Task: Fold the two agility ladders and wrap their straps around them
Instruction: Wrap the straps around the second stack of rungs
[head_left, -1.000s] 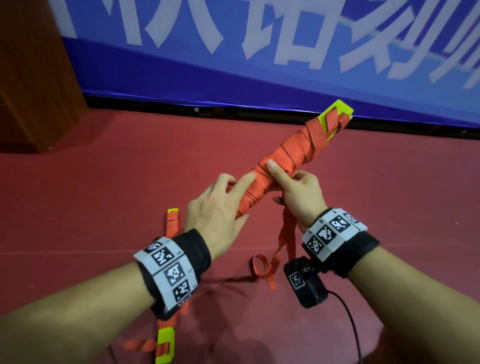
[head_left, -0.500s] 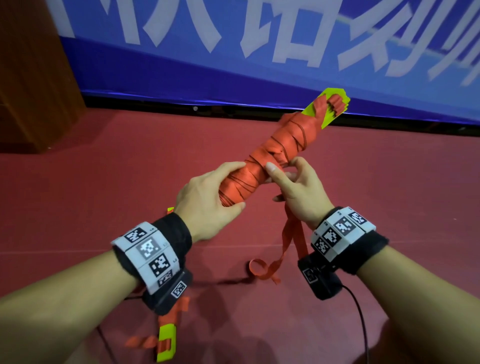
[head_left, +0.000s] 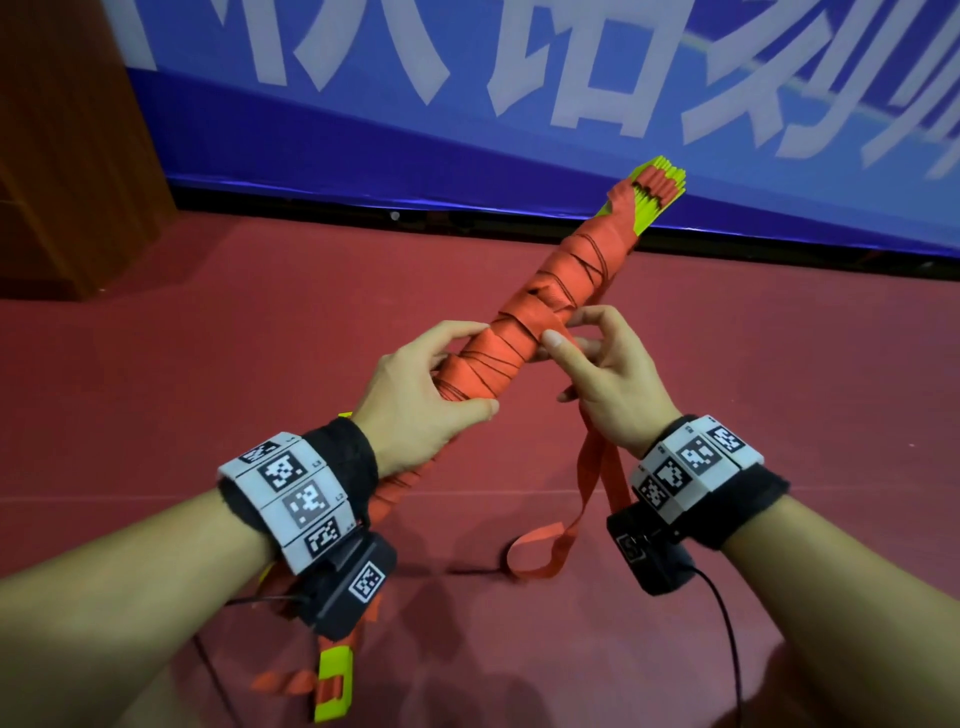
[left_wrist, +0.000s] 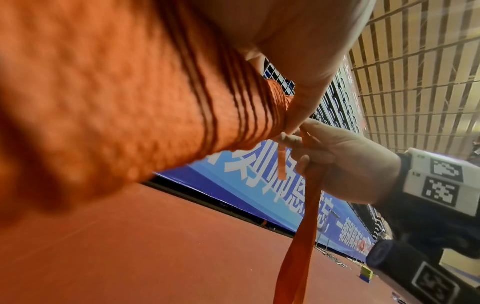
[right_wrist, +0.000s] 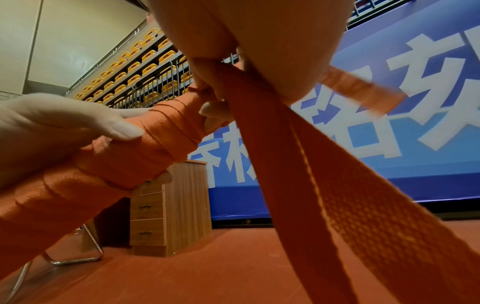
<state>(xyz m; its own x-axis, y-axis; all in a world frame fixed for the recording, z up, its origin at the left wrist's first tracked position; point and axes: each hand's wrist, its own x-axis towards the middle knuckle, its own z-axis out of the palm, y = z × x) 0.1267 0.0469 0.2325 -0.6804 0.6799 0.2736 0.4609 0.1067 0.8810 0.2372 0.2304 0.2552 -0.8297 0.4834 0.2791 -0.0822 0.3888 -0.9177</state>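
Observation:
A folded agility ladder (head_left: 561, 291), yellow-green rungs bound in orange strap, points up and to the right in the head view. My left hand (head_left: 431, 387) grips its lower middle, fingers curled round the wrapped bundle (left_wrist: 116, 92). My right hand (head_left: 597, 364) pinches the loose orange strap (head_left: 592, 483) against the bundle just above the left hand; the strap (right_wrist: 324, 185) hangs down from it in a double band and loops on the floor. A second ladder bundle (head_left: 335, 680) lies on the floor under my left forearm, mostly hidden.
Red sports floor (head_left: 208, 364) all round. A blue banner with white characters (head_left: 519, 104) runs along the far wall. A wooden cabinet (head_left: 67, 156) stands at the far left; in the right wrist view it shows drawers (right_wrist: 155, 205), a metal chair leg beside it.
The left hand went from fingers extended on the bundle to a full grip round it. The bundle turned and rose slightly; the right hand shifted its hold on the strap up the bundle.

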